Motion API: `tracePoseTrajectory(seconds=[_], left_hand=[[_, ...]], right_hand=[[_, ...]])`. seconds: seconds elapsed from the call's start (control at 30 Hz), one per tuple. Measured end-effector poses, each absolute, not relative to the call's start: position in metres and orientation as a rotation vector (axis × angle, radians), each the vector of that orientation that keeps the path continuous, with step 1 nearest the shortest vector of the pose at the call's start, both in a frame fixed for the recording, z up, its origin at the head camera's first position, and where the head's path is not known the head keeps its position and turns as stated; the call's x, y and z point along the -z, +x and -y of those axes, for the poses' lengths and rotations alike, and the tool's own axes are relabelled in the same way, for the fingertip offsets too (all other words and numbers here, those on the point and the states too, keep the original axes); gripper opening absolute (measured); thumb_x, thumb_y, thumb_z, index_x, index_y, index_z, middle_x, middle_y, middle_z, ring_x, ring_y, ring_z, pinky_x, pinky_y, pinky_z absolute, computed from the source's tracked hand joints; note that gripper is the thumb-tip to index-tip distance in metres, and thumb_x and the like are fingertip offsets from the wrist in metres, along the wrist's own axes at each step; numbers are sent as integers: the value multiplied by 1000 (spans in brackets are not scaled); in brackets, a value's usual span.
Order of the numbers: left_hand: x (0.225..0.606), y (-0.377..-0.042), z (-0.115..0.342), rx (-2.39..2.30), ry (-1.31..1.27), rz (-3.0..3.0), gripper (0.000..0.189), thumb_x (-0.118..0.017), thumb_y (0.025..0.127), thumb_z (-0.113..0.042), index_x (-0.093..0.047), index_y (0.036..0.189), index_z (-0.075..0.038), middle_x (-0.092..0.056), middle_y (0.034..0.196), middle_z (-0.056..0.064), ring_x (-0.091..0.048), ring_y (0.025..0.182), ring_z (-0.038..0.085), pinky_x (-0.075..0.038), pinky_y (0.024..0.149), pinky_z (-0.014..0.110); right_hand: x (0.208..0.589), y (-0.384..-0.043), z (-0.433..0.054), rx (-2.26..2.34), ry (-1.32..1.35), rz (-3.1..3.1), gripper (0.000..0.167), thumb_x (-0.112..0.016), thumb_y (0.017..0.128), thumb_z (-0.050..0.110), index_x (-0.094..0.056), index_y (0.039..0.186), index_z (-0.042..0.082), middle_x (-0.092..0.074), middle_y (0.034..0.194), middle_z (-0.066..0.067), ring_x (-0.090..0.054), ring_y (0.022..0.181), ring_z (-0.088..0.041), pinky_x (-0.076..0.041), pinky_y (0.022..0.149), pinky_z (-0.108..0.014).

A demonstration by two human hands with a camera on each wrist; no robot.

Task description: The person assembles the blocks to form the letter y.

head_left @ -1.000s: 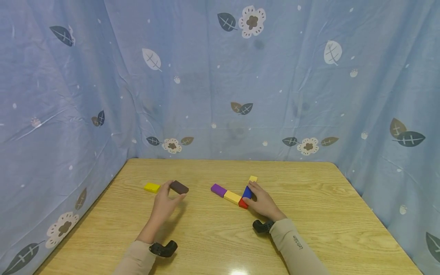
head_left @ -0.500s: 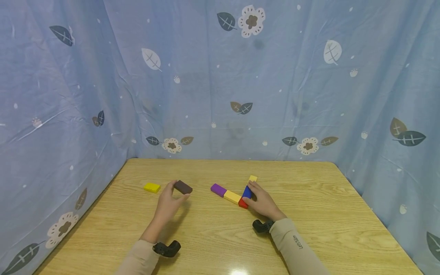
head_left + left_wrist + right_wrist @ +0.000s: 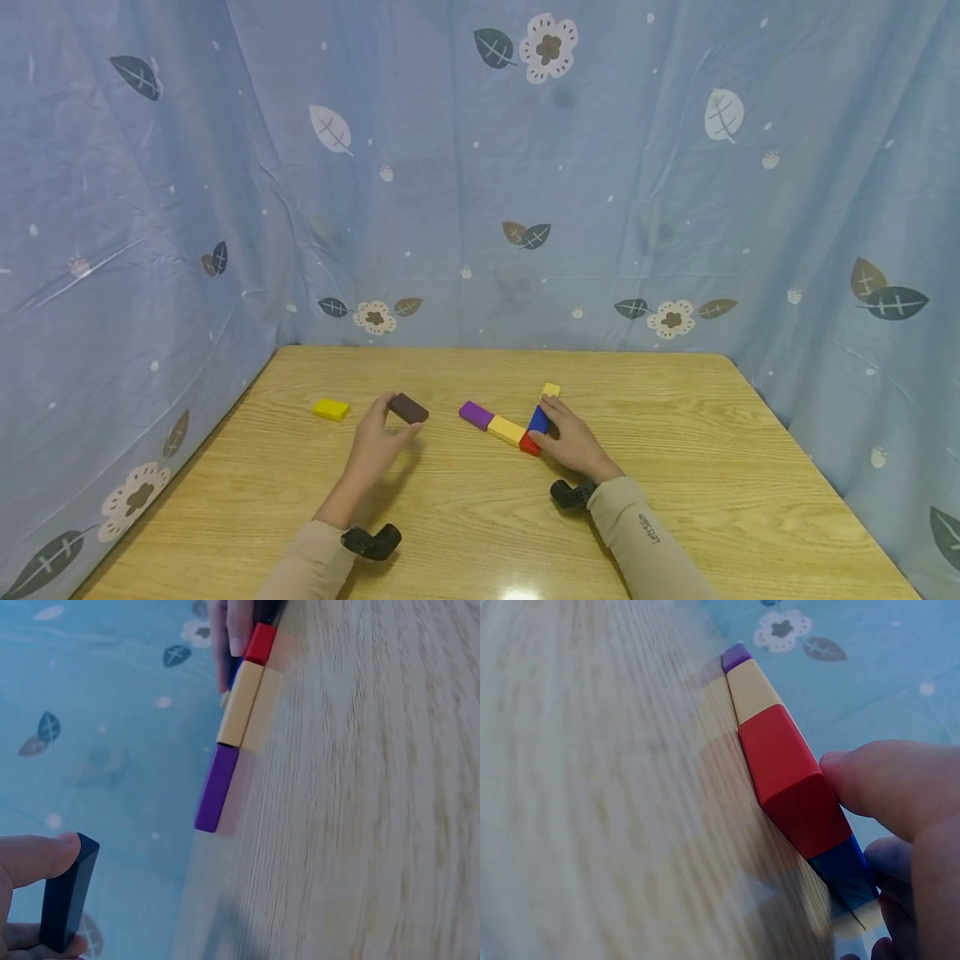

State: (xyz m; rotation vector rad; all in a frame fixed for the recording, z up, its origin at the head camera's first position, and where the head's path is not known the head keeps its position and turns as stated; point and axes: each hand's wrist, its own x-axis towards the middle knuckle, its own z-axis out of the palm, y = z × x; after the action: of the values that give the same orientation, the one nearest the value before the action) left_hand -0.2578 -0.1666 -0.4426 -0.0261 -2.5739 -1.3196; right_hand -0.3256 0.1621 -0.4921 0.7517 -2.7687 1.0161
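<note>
My left hand (image 3: 375, 446) pinches a dark brown block (image 3: 408, 408) between thumb and fingers, held up off the table. The same dark block (image 3: 69, 892) stands on end in the left wrist view. A bent row of blocks lies on the table: purple (image 3: 476, 415), pale yellow (image 3: 507, 431), red (image 3: 530, 443), blue (image 3: 538, 421), then another pale yellow block (image 3: 552, 389) at the far end. My right hand (image 3: 573, 437) rests on this row. In the right wrist view its thumb touches the red block (image 3: 784, 754); its fingers reach beside the blue block (image 3: 846, 870) and partly hide it.
A bright yellow block (image 3: 331, 409) lies alone on the wooden table (image 3: 465, 508), at the left. Blue patterned curtains (image 3: 420, 208) stand behind the table and along both sides.
My left hand has moved to the right with the dark brown block, nearer the purple block and farther from the bright yellow one. The right hand and the row have stayed in place.
</note>
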Motion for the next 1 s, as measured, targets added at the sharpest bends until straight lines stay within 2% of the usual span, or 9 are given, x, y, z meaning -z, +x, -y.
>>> tracePoseTrajectory(seconds=[1.0], left_hand=[[444, -263, 145, 1369, -81, 2548, 77, -72, 85, -28, -33, 144, 2, -36, 147, 24, -37, 134, 41, -37, 108, 49]], right_hand=[[490, -325, -161, -1036, 729, 2786, 67, -58, 93, 36, -36, 144, -2, -30, 153, -16, -22, 143, -35, -27, 113, -53]])
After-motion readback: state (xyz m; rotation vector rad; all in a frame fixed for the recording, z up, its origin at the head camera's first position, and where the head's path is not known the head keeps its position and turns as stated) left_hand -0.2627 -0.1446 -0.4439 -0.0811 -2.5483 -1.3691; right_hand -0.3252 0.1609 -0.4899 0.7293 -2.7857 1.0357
